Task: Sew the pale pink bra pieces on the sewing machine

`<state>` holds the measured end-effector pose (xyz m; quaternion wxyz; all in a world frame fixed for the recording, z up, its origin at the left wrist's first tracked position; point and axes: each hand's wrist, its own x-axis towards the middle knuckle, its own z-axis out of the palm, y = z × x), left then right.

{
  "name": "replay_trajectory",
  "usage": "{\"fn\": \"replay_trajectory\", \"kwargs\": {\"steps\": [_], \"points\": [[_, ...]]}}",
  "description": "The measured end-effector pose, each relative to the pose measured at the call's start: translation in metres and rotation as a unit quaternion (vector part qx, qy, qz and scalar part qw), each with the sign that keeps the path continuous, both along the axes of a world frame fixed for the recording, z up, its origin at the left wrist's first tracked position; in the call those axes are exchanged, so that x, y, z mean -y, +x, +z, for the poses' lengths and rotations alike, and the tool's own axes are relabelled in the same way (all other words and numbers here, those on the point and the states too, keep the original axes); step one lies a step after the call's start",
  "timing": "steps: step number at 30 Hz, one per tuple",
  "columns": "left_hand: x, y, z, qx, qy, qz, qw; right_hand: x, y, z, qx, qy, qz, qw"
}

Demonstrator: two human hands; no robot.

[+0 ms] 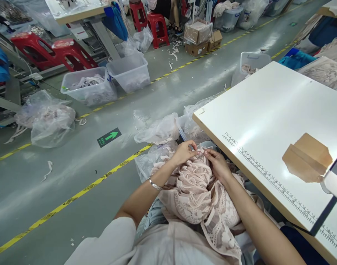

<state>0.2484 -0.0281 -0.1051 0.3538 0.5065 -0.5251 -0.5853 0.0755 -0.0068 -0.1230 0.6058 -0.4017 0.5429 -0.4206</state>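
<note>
A big heap of pale pink lace fabric [194,180] lies gathered on my lap, with strips of scalloped lace trailing down at the right. My left hand [186,151], a silver bracelet on its wrist, pinches the fabric at the top of the heap. Close by on the right, my right hand [216,162] grips the same upper edge between thumb and fingers. The fingertips of both hands are only a little apart. What exactly lies between them is too small to make out beyond the lace cloth.
To my right stands a white table [268,106] with printed rulers, a brown paper patch [308,157] and part of a white machine [336,176]. Plastic bags [160,129] and a bin lie ahead. Clear bins [88,88], red stools [71,55] and a seated person are farther off.
</note>
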Motion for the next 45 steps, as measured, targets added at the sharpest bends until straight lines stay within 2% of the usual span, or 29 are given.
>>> {"fn": "replay_trajectory", "kwargs": {"steps": [4, 8, 11, 23, 30, 35, 39, 45], "points": [[-0.003, -0.001, 0.0, -0.032, -0.006, 0.018, 0.999, -0.003, -0.001, 0.007, -0.065, -0.059, -0.038, 0.995], [-0.005, -0.001, 0.0, -0.042, -0.011, 0.026, 0.999, -0.006, 0.002, 0.017, -0.167, -0.125, 0.007, 0.978], [-0.006, -0.001, 0.0, -0.047, -0.015, 0.026, 0.998, -0.005, 0.003, 0.02, -0.189, -0.139, 0.028, 0.972], [-0.008, 0.001, -0.003, -0.042, -0.031, 0.033, 0.998, -0.006, 0.0, 0.015, -0.175, -0.121, 0.034, 0.977], [-0.008, 0.0, 0.0, -0.039, -0.018, 0.028, 0.999, -0.001, -0.001, 0.003, -0.172, -0.091, -0.011, 0.981], [-0.008, 0.0, -0.002, -0.044, 0.001, 0.04, 0.998, 0.001, 0.0, 0.001, -0.139, -0.075, 0.041, 0.987], [-0.004, -0.001, -0.008, -0.038, 0.034, 0.068, 0.996, 0.0, 0.001, 0.002, -0.1, -0.062, 0.054, 0.992], [-0.002, -0.003, -0.002, -0.062, 0.06, 0.025, 0.996, -0.002, -0.001, 0.0, -0.061, -0.031, 0.061, 0.996]]}}
